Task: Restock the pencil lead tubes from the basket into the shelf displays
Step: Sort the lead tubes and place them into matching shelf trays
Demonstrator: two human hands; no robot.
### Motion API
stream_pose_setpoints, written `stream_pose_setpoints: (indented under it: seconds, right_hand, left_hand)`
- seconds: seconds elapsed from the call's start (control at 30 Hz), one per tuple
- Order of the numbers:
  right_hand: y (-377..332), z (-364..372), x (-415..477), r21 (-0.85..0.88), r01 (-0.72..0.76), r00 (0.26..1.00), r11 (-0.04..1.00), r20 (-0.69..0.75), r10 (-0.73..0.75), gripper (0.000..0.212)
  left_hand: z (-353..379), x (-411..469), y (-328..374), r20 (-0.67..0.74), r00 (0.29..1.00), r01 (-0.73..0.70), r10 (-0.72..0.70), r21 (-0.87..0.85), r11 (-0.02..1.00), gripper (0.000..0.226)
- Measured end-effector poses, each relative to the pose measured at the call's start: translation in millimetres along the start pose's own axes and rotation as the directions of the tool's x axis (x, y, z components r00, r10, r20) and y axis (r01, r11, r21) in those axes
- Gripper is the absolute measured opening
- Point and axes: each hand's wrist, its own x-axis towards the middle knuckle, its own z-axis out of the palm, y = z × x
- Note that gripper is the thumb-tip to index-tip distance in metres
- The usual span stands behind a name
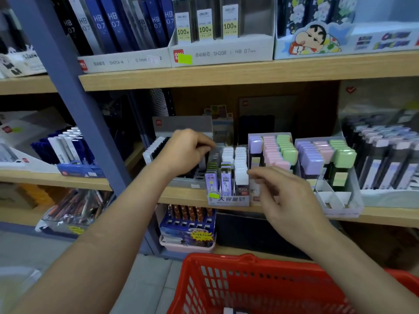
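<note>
Left hand (188,152) is up over the display box (229,199) on the middle shelf (181,196), fingers curled down into the back of its left column of lead tubes (211,180). Can't tell if it's gripping one. Right hand (285,193) is just beside the box's right edge, fingertips drawn together near the white-capped tubes (240,164); whether it pinches anything is unclear. The red basket (226,260) sits below both arms.
</note>
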Motion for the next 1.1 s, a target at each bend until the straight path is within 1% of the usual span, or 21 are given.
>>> stream_pose_setpoints:
  seconds: [0.07,0.1,0.13,0.2,0.27,0.3,0.37,0.43,0.53,0.57,0.63,0.7,0.73,0.8,0.87,0.9,0.93,1.0,1.03,1.07,1.1]
  right_hand:
    - [1,-12,-4,0.136,-0.127,0.991,0.982,0.048,0.122,0.029]
    - [0,-18,-5,0.193,-0.207,0.976,0.959,0.114,0.187,0.027]
    - [-1,-26,-3,0.222,-0.281,0.951,0.933,0.198,0.239,0.024]
    - [0,-41,-4,0.205,-0.397,0.863,0.894,0.414,0.289,0.018]
    - [7,-52,-9,0.095,-0.446,0.713,0.89,0.638,0.29,0.015]
    - [11,-53,-12,0.042,-0.458,0.628,0.888,0.722,0.29,0.016]
    - [23,-45,-27,-0.026,-0.52,0.465,0.854,0.83,0.308,0.02]
    - [36,-27,-50,-0.086,-0.581,0.312,0.809,0.895,0.32,0.023]
    - [62,5,-95,-0.193,-0.669,0.121,0.718,0.924,0.362,0.023]
    - [71,14,-109,-0.235,-0.691,0.076,0.683,0.917,0.393,0.023]
    - [91,27,-136,-0.325,-0.692,0.022,0.644,0.883,0.469,0.026]
    - [112,34,-161,-0.457,-0.648,-0.054,0.61,0.826,0.562,0.036]
    - [123,36,-173,-0.535,-0.601,-0.101,0.594,0.788,0.607,0.043]
    - [141,34,-196,-0.67,-0.504,-0.207,0.545,0.706,0.677,0.062]
    - [152,30,-215,-0.72,-0.471,-0.263,0.509,0.666,0.699,0.077]
    - [152,28,-225,-0.715,-0.503,-0.29,0.485,0.669,0.684,0.078]
    - [150,28,-235,-0.695,-0.554,-0.309,0.458,0.683,0.662,0.073]
    - [151,31,-258,-0.605,-0.69,-0.308,0.396,0.742,0.596,0.071]
    - [152,37,-269,-0.572,-0.756,-0.323,0.319,0.749,0.578,0.074]
    - [147,41,-276,-0.55,-0.805,-0.359,0.221,0.749,0.557,0.074]
    - [140,46,-279,-0.525,-0.84,-0.386,0.139,0.757,0.527,0.069]
  left_hand:
    - [-8,-7,9,-0.07,0.998,-0.007,0.004,-0.045,0.999,0.02]
    - [-14,-12,16,-0.085,0.996,-0.009,0.001,-0.093,0.996,0.021]
    - [-21,-14,23,-0.08,0.997,-0.008,-0.004,-0.148,0.989,0.023]
    - [-33,-24,41,0.005,1.0,0.024,-0.024,-0.254,0.967,0.026]
    - [-37,-38,63,0.19,0.981,0.09,-0.034,-0.299,0.95,0.023]
    - [-36,-44,74,0.292,0.956,0.119,-0.032,-0.287,0.951,0.022]
    - [-20,-59,92,0.503,0.864,0.17,-0.039,-0.217,0.961,0.024]
    - [6,-74,105,0.681,0.73,0.177,-0.052,-0.115,0.977,0.026]
    - [62,-102,108,0.842,0.524,0.193,-0.127,0.028,0.981,0.025]
    - [82,-114,105,0.863,0.477,0.216,-0.166,0.067,0.974,0.024]
    - [123,-145,92,0.887,0.397,0.256,-0.238,0.142,0.956,0.02]
    - [160,-182,76,0.907,0.287,0.24,-0.309,0.244,0.94,0.027]
    - [177,-200,70,0.911,0.217,0.203,-0.349,0.308,0.93,0.03]
    - [201,-234,67,0.888,0.104,0.207,-0.449,0.422,0.883,0.03]
    - [219,-257,74,0.875,0.018,0.167,-0.484,0.474,0.864,0.05]
    - [225,-266,78,0.876,0.002,0.14,-0.482,0.477,0.868,0.058]
    - [234,-275,78,0.879,0.007,0.11,-0.477,0.474,0.874,0.064]
    - [247,-289,76,0.885,0.015,0.108,-0.466,0.462,0.881,0.086]
    - [251,-296,75,0.879,-0.003,0.156,-0.477,0.472,0.868,0.099]
    - [256,-303,73,0.873,-0.005,0.219,-0.487,0.476,0.851,0.106]
    - [260,-310,70,0.876,0.028,0.295,-0.482,0.453,0.841,0.107]
